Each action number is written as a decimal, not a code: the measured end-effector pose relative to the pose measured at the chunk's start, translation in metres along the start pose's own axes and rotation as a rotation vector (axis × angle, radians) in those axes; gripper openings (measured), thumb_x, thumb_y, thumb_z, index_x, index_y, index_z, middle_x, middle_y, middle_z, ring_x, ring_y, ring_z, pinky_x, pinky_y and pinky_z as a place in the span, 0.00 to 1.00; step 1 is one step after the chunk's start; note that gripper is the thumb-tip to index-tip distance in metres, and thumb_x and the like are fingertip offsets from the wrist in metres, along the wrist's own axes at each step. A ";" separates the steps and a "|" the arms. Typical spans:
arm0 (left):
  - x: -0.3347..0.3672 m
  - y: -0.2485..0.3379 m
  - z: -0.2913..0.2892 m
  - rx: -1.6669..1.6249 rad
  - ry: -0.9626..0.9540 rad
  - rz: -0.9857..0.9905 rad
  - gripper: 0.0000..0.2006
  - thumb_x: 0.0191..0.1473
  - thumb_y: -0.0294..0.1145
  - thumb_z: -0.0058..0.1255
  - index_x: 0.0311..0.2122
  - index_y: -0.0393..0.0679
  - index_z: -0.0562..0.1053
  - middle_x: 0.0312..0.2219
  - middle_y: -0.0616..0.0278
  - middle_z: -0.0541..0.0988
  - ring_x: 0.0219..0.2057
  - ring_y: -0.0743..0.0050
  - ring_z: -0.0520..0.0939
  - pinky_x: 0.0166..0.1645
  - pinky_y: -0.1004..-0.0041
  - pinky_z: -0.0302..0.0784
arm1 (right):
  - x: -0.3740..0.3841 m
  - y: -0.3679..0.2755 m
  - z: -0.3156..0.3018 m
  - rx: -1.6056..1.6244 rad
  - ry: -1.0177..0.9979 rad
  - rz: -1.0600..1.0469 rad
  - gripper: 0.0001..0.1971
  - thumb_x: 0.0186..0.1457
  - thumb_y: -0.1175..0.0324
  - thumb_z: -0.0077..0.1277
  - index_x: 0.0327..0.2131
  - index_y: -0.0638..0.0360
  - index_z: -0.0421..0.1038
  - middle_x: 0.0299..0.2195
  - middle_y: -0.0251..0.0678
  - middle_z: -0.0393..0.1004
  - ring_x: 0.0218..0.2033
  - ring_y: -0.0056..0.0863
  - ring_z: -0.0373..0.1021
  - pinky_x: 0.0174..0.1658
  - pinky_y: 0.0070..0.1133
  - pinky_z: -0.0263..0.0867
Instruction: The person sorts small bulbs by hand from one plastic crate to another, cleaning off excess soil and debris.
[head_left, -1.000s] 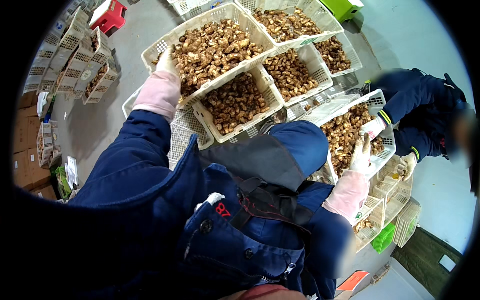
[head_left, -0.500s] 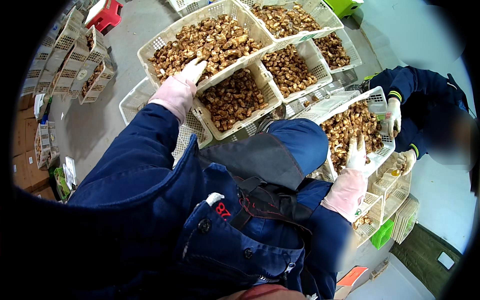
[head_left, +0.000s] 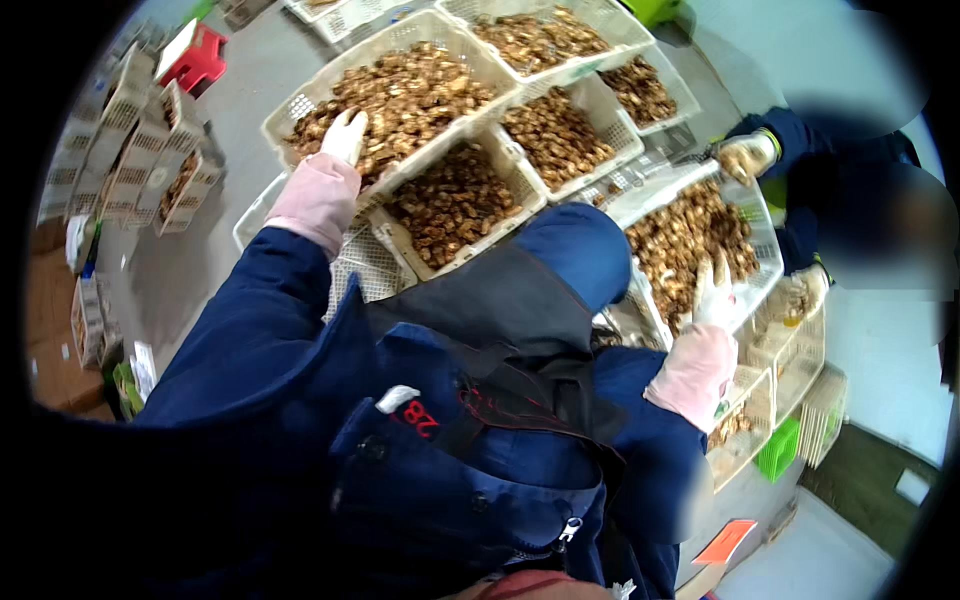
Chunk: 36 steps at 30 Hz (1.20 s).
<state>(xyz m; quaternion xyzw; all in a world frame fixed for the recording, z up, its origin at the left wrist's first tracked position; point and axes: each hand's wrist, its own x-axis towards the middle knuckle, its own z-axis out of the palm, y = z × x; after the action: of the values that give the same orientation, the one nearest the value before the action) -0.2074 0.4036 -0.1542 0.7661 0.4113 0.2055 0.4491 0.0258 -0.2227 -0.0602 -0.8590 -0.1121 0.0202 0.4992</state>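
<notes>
Left hand [head_left: 345, 138] and right hand [head_left: 713, 290] are resting on knobbly brown pieces [head_left: 425, 85] in separate crates.

The right hand's fingers are spreading apart; the left's are stretching out, though I cannot tell whether they are clasping anything. Pieces are lying directly under both hands' fingertips, extending ahead and rightward of the left in a white crate [head_left: 490, 62], ahead of the right in a second white crate [head_left: 757, 210]. Beyond the right hand, a co-worker's hand [head_left: 752, 157] is hovering at that crate's far rim. Between both hands, nearer the left, a smaller crate [head_left: 530, 180] is holding darker pieces. Well ahead-left of the left hand, a red stool [head_left: 205, 60] is standing.
</notes>
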 end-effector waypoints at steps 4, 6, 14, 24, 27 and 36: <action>-0.057 0.131 0.037 -0.464 -0.204 0.055 0.23 0.60 0.40 0.47 0.57 0.39 0.66 0.52 0.55 0.73 0.54 0.68 0.71 0.57 0.73 0.65 | 0.002 -0.007 -0.034 -0.407 0.057 -0.022 0.22 0.60 0.63 0.50 0.56 0.59 0.65 0.50 0.39 0.71 0.48 0.28 0.67 0.52 0.22 0.60; -0.084 0.202 0.090 -0.681 -0.440 0.104 0.24 0.61 0.40 0.45 0.58 0.38 0.64 0.52 0.56 0.72 0.53 0.67 0.72 0.57 0.73 0.67 | 0.001 0.047 -0.087 -0.426 0.151 0.030 0.21 0.60 0.66 0.50 0.56 0.59 0.65 0.45 0.34 0.75 0.36 0.20 0.73 0.37 0.16 0.69; -0.199 0.348 0.262 -1.263 -0.974 -0.090 0.19 0.62 0.37 0.45 0.53 0.35 0.67 0.47 0.51 0.75 0.47 0.65 0.77 0.55 0.66 0.72 | -0.021 0.048 -0.086 -0.535 -0.053 0.421 0.17 0.57 0.63 0.51 0.50 0.55 0.73 0.37 0.33 0.78 0.31 0.18 0.75 0.36 0.17 0.69; -0.204 0.327 0.316 -1.011 -0.944 -0.172 0.16 0.61 0.34 0.46 0.50 0.37 0.71 0.43 0.55 0.78 0.43 0.63 0.80 0.50 0.68 0.76 | 0.037 0.133 -0.003 -0.418 -0.211 0.885 0.31 0.52 0.49 0.47 0.54 0.60 0.66 0.47 0.48 0.74 0.47 0.40 0.71 0.52 0.28 0.63; -0.212 0.342 0.318 -0.990 -1.002 -0.208 0.15 0.61 0.34 0.46 0.49 0.38 0.71 0.44 0.56 0.78 0.43 0.66 0.81 0.50 0.68 0.76 | 0.042 0.208 0.004 -0.637 -0.067 0.768 0.35 0.52 0.43 0.45 0.52 0.65 0.67 0.50 0.56 0.70 0.54 0.47 0.65 0.54 0.31 0.61; -0.207 0.334 0.322 -1.028 -1.040 -0.239 0.15 0.61 0.32 0.45 0.50 0.35 0.70 0.43 0.56 0.78 0.42 0.69 0.81 0.48 0.71 0.77 | 0.058 0.204 0.020 -0.416 -0.191 0.984 0.42 0.50 0.33 0.46 0.56 0.60 0.65 0.54 0.48 0.69 0.55 0.39 0.65 0.56 0.27 0.58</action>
<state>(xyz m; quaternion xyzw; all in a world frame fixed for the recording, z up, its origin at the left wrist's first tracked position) 0.0425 -0.0186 -0.0212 0.4076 0.0780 -0.0678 0.9073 0.1149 -0.2909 -0.2415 -0.8849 0.2571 0.3069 0.2380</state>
